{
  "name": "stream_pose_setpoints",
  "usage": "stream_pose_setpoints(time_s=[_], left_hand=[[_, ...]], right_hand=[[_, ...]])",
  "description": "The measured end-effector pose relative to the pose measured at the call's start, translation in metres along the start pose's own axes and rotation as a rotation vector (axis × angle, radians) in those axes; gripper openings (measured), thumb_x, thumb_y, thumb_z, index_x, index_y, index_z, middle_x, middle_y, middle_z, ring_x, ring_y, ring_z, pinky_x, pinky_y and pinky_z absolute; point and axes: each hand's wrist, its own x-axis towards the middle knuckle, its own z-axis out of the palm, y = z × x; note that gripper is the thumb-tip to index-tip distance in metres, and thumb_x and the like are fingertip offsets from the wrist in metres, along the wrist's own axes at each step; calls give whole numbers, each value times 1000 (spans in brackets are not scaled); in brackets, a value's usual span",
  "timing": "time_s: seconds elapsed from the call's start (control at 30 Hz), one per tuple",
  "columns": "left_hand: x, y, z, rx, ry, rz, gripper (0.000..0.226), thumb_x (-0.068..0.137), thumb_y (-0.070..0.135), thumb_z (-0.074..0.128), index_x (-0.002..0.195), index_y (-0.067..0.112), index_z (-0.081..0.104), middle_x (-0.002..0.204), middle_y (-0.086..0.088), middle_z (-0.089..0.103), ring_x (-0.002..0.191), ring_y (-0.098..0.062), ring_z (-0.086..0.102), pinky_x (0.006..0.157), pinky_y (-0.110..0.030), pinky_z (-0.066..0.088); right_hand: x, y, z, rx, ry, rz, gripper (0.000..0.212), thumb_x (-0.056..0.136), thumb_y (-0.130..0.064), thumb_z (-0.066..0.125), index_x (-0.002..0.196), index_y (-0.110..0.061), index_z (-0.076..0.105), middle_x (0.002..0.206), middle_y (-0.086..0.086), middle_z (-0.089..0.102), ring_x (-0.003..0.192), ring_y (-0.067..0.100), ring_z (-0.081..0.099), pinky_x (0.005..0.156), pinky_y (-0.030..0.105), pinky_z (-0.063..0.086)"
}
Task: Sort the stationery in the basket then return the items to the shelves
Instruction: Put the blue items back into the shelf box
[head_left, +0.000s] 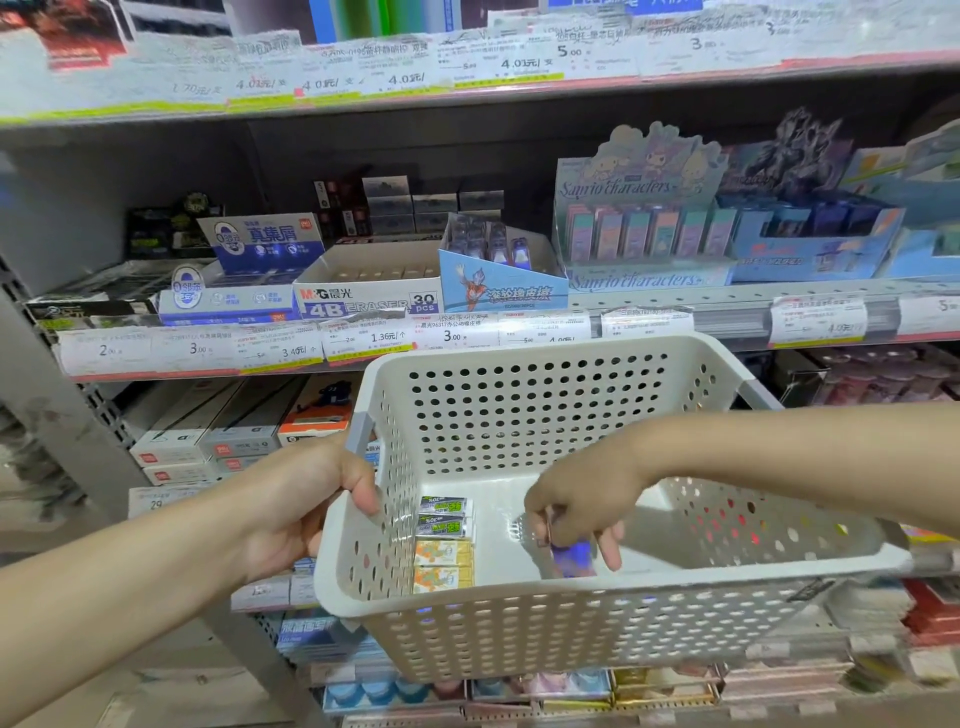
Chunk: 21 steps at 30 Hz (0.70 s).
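1. My left hand (306, 504): curled round the left rim of the white perforated basket (519, 623), thumb over the edge by the grey handle. It carries the basket in front of the shelves.

2. Just right of that hand, against the basket's left inner wall: a column of four small wrapped erasers. Two green-labelled erasers (444, 517) lie farther from me, two orange-patterned erasers (443, 565) nearer. They lie edge to edge, grouped by kind.

3. My right hand (576, 506): reaching down into the basket, well right of the eraser column. Its fingertips pinch a small blue-purple packet (571, 558) on the basket floor. The print is too blurred to read; probably another eraser.

4. Above and beyond both hands: the eraser shelf, with the 4B eraser box (363, 291) and the blue hero-print display box (501, 270) just right of it, holding similar blue-purple items.

Handling note: I judge this packet belongs in that display box. Pinch firmly across the short sides, lift straight up clear of the rim, keep the basket level so the sorted column does not slide.
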Motion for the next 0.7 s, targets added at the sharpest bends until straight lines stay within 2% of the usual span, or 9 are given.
stream_pose_setpoints(time_s=[0.2,0.27,0.33,0.43,0.5,0.57,0.63,0.7], left_hand=[[-3,2,0,20,21,0,56,45,3,56,100,-8,63,85,-25,67,78,-37,64,86,-52,52],[-3,2,1,17,25,3,56,46,2,56,100,-8,63,84,-25,68,77,-37,65,84,-52,53],[-4,3,1,13,37,3,58,46,2,56,102,-10,63,84,-25,68,76,-37,65,83,-51,54],[-4,6,1,38,50,-27,66,44,0,57,109,-15,60,90,-28,65,83,-40,63,89,-55,50],[-4,9,1,60,47,-49,70,44,-1,56,111,-16,58,93,-29,64,86,-41,61,92,-56,48],[-4,10,2,58,44,-58,70,44,-2,55,112,-16,58,94,-29,63,87,-41,60,93,-56,47],[-4,10,3,47,54,-51,69,44,-2,55,111,-16,58,93,-29,64,86,-41,60,92,-55,48],[-4,10,4,55,69,-47,69,43,-1,55,111,-17,58,92,-29,64,85,-41,61,92,-55,48]], right_hand=[[-45,0,-46,294,225,-237,13,95,0,44,94,-6,56,79,5,65,51,7,52,55,17,47],[-61,2,-61,374,324,-298,17,95,2,42,94,-6,57,82,4,69,54,9,50,55,18,45],[-73,6,-77,437,484,-344,19,95,2,42,95,-6,58,82,4,69,56,9,50,52,15,45],[-90,13,-103,517,753,-380,14,94,-2,48,94,-6,60,82,7,67,53,6,52,52,15,46],[-97,16,-117,457,953,-356,10,93,-9,52,94,-8,62,87,10,70,55,5,56,56,15,47],[-99,18,-130,313,1136,-240,10,92,-14,54,97,-9,63,88,7,72,54,-3,59,57,10,47],[-96,17,-139,220,1176,-115,16,90,-17,55,100,-9,65,89,3,72,61,-2,63,62,12,48],[-92,16,-146,99,1138,3,23,87,-20,54,104,-12,68,90,1,72,76,8,65,71,19,48]])
